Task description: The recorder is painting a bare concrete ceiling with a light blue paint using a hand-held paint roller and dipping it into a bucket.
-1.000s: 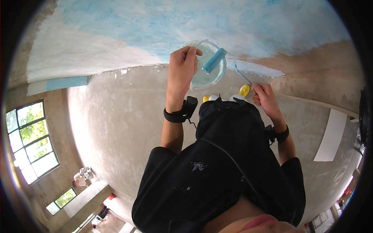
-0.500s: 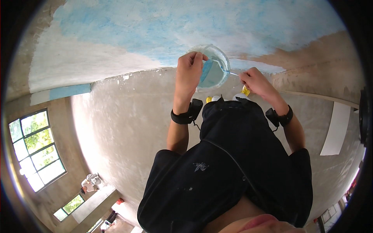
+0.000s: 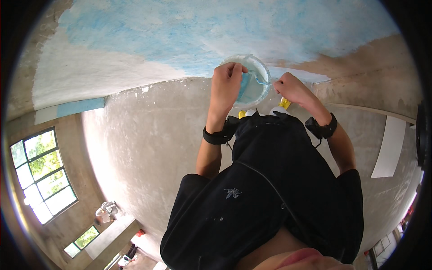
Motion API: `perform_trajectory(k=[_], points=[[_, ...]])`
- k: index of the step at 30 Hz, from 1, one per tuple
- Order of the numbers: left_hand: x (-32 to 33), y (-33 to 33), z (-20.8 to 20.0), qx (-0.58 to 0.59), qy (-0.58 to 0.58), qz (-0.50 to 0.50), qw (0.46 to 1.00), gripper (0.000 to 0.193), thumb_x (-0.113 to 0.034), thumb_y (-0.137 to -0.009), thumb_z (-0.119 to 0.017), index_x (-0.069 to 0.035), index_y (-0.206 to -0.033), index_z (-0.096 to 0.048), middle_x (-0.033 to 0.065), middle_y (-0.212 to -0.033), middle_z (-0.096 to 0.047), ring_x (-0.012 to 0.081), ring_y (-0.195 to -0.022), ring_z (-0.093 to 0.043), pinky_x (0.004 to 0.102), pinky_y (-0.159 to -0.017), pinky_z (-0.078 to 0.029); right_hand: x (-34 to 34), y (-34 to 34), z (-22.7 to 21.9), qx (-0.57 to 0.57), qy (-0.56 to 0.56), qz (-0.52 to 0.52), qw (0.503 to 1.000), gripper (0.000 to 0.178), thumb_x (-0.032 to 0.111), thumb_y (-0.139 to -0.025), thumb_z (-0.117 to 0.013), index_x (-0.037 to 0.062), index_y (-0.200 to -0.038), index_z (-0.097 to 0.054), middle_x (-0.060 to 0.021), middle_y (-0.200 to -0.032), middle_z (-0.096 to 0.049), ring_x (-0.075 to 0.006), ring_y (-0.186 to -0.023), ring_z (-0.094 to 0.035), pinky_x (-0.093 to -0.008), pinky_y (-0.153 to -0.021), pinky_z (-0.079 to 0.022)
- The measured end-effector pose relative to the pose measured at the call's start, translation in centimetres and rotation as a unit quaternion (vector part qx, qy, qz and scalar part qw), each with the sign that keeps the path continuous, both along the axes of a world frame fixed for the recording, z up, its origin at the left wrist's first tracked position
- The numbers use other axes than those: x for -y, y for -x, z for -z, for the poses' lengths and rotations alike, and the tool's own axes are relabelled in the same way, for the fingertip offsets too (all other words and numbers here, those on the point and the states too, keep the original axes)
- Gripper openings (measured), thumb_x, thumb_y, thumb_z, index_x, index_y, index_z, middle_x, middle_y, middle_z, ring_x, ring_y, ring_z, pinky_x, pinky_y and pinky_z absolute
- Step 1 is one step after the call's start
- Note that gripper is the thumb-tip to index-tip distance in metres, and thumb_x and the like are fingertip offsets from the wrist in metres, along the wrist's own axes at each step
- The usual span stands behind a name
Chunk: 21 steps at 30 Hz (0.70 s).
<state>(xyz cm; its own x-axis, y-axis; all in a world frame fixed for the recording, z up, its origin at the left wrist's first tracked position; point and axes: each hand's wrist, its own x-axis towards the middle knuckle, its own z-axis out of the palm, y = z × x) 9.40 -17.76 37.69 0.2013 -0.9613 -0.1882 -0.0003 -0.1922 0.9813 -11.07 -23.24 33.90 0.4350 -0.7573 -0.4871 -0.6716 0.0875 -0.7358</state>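
Note:
A round, whitish bucket (image 3: 265,94) with pale blue paint on its inside is in front of me, against the painted wall. My left hand (image 3: 227,83) is closed at the bucket's left side and seems to grip it; the exact hold is hidden behind the fingers. My right hand (image 3: 292,88) is closed on a paint roller, its own grip mostly covered by the fingers. The roller's thin, bent metal rod (image 3: 263,82) reaches over the right rim. A blue roller sleeve (image 3: 244,86) lies inside the bucket, close to my left fingers.
Patchy blue and white paint covers the wall (image 3: 180,36) ahead, with bare brown plaster at right. My yellow-and-white shoes (image 3: 283,104) show below the bucket on the grey floor (image 3: 148,130). A white board (image 3: 388,146) lies right; a window (image 3: 42,175) is left.
My left hand and the bucket have shifted slightly right and toward me. My right hand has moved a little left, closer to the bucket's rim, with the roller still in it.

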Motion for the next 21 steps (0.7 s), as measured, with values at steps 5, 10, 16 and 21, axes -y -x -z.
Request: perform_trajectory(k=[5,10,16,21], points=[[0.2,0.1,-0.3,0.034,-0.016,-0.005,0.999,0.024,-0.01,-0.089,-0.048,0.006,-0.078,-0.063,-0.0006,-0.058,-0.047,0.0054,-0.055,-0.041,0.0244,-0.049,-0.031,0.3,-0.1,0.2,-0.023,-0.005,-0.013,1.0,0.031,0.02,-0.079,-0.052,-0.0052,-0.063,-0.055,-0.0105,-0.051,-0.048,-0.0162,-0.045,-0.044,-0.0352,-0.044,-0.035],[0.3,0.1,0.0,0.03,-0.015,-0.003,0.999,0.024,-0.01,-0.089,-0.048,0.006,-0.078,-0.063,-0.0009,-0.058,-0.047,0.0053,-0.055,-0.041,0.0245,-0.049,-0.031,0.2,-0.1,0.3,-0.032,0.017,-0.016,0.999,0.032,0.02,-0.08,-0.052,-0.0061,-0.063,-0.055,-0.0137,-0.051,-0.05,-0.0179,-0.045,-0.046,-0.0363,-0.044,-0.036],[0.4,0.4,-0.2,0.033,-0.017,-0.001,0.999,0.025,-0.011,-0.089,-0.048,0.006,-0.077,-0.062,-0.0013,-0.057,-0.046,0.0051,-0.054,-0.04,0.0248,-0.049,-0.03,-0.1,-0.4,-0.4,-0.062,0.051,-0.026,0.996,0.035,0.019,-0.082,-0.052,-0.0123,-0.068,-0.054,-0.0314,-0.065,-0.056,-0.0419,-0.063,-0.06,-0.0448,-0.056,-0.044],[0.6,0.5,-0.1,0.025,-0.029,0.0,0.999,0.025,-0.011,-0.089,-0.048,0.006,-0.077,-0.062,-0.0016,-0.056,-0.043,0.0049,-0.053,-0.037,0.0256,-0.048,-0.028,-0.9,0.8,0.5,-0.047,0.094,-0.026,0.994,0.037,0.021,-0.082,-0.052,-0.0133,-0.07,-0.051,-0.0295,-0.06,-0.049,-0.0361,-0.049,-0.051,-0.0439,-0.053,-0.04]])
